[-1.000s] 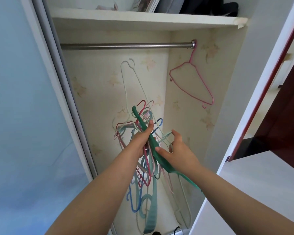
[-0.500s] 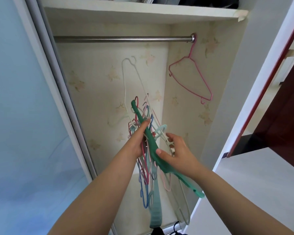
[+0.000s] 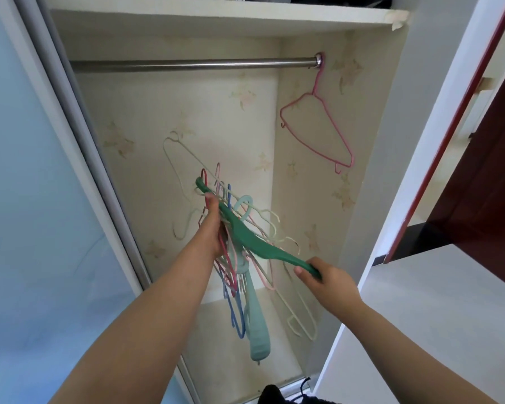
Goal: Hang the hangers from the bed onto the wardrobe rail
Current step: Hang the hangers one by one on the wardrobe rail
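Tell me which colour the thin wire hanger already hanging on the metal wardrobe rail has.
Pink: the thin wire hanger, clearest in the head view.

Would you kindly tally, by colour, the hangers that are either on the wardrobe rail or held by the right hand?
Pink wire hanger, hung on the metal wardrobe rail: 1
Dark green plastic hanger, gripped by the right hand: 1
Total: 2
The tangled bundle of hangers in the left hand is too knotted to count.

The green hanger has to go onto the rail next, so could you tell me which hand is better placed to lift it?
The right hand: it pinches the green hanger by its end, while the left hand holds the bundle.
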### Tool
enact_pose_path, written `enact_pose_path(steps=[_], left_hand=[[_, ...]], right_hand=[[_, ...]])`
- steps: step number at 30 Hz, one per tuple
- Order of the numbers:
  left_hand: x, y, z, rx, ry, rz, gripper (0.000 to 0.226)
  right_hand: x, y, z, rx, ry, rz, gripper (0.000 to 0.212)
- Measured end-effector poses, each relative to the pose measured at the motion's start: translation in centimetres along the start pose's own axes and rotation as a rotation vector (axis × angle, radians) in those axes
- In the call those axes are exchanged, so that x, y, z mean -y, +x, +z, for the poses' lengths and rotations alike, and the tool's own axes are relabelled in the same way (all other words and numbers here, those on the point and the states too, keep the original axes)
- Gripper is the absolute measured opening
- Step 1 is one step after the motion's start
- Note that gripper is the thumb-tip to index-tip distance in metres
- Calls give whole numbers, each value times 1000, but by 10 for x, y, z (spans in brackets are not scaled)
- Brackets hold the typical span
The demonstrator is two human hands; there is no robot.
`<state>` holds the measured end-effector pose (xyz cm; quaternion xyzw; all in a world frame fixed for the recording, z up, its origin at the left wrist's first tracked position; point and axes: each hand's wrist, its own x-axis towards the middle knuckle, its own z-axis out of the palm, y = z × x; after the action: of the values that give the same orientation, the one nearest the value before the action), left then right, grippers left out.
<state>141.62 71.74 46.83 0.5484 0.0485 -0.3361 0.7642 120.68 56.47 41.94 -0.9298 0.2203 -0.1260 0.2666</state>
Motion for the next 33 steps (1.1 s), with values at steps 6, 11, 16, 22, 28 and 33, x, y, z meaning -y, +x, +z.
enact_pose_path(steps=[6, 11, 16, 22, 28, 33], left_hand=[[-3, 13, -4, -71, -95, 5, 67], [-12, 16, -4, -75, -93, 3, 40], [-22, 19, -5, -151, -59, -6, 38], [-16, 24, -7, -220, -25, 28, 45], [-22, 23, -5, -252, -43, -67, 67], [-33, 18, 0, -178, -64, -22, 64]], right_hand=[[-7, -2, -12, -172, -100, -44, 37], [-30, 1, -10, -430, -207, -216, 63], [-41, 3, -13, -456, -230, -325, 61], [-18, 6, -13, -466, -100, -386, 50], [27, 63, -34, -195, 101, 31, 23], [49, 121, -75, -218, 122, 115, 28]])
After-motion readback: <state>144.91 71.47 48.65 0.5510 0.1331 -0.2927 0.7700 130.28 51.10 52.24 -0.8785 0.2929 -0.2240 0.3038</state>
